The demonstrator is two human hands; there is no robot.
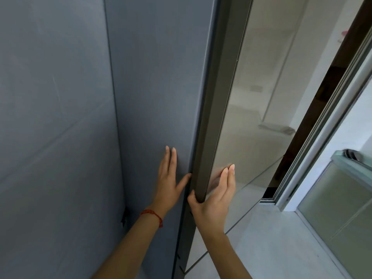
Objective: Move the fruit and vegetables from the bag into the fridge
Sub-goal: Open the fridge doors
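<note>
The grey-blue fridge door (157, 87) fills the middle of the view, with a second grey panel (54, 117) to its left. Its dark edge strip (219, 109) runs down to a lower corner. My left hand (168, 178) lies flat on the door's front, fingers spread, with a red string on the wrist. My right hand (215, 196) clasps the strip's lower corner, thumb on the left side and fingers stretched along the glossy reflective side panel (253, 117). No bag, fruit or vegetables are in view.
A sliding door frame (322, 137) with a dark track stands to the right. Past it is a frosted-glass cabinet (342, 198) with a metal item on top. Pale floor tiles (271, 238) lie below my right arm.
</note>
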